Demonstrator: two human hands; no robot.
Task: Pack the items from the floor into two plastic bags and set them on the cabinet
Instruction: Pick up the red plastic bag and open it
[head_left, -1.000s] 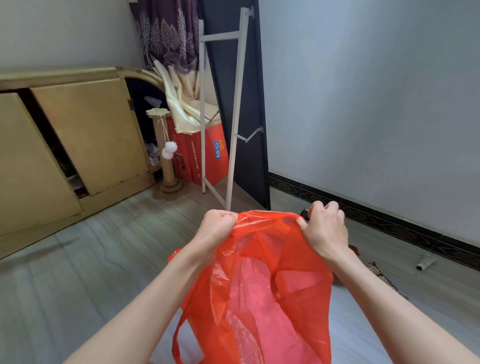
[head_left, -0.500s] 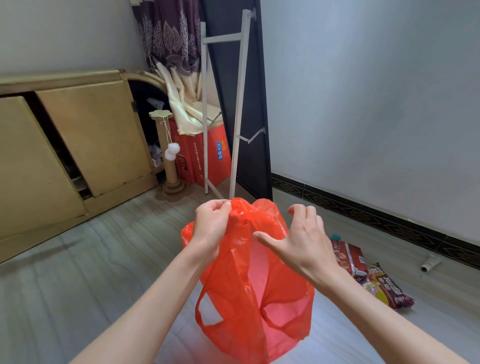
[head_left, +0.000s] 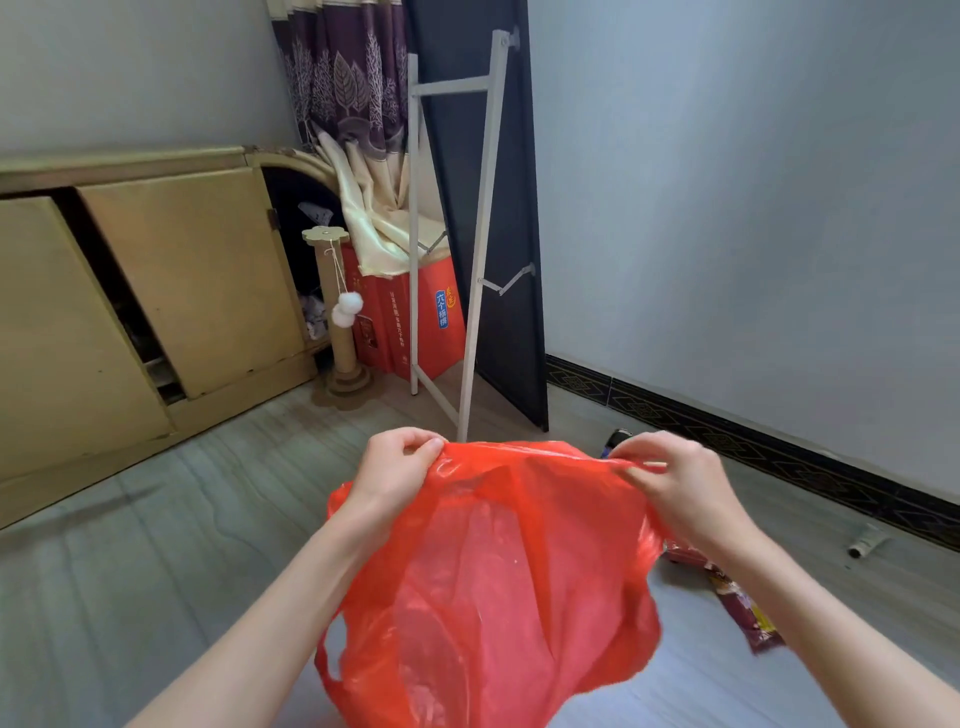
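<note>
Head cam only here, and honestly the job looks barely started: the red plastic bag (head_left: 498, 571) seems empty, snack packets (head_left: 748, 618) are on the floor (head_left: 156, 571) to the right, and nothing sits on the cabinet (head_left: 156, 166) yet. The left hand (head_left: 395, 473) and right hand (head_left: 680, 483) each pinch the bag's top edge, fingers (head_left: 636, 475) curled onto the plastic, stretching the mouth between them while the bag hangs below.

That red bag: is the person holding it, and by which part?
Yes. Both hands pinch the red plastic bag at its top edge, the left hand at one end and the right hand at the other, stretching it between them.
</note>
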